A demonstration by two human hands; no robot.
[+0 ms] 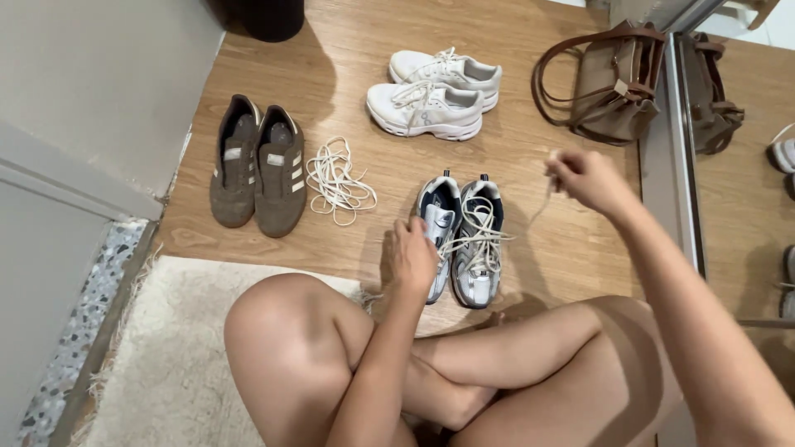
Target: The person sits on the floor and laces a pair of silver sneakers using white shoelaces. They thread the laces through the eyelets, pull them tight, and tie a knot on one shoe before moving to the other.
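Wooden floor: left hand (412,258) fingers curl on silver sneakers (464,240); right hand (584,178) fingers pinch their lace (542,199).

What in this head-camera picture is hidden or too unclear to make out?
- Left hand: it covers part of the silver sneakers, so its grip is hidden.
- Right hand: the white lace it pinches is thin and blurred; its end is unreadable.
- Dark round object: cut off by the top edge.
- Brown handbag: its right side meets the mirror frame.
- Shoes at the right edge: cropped.
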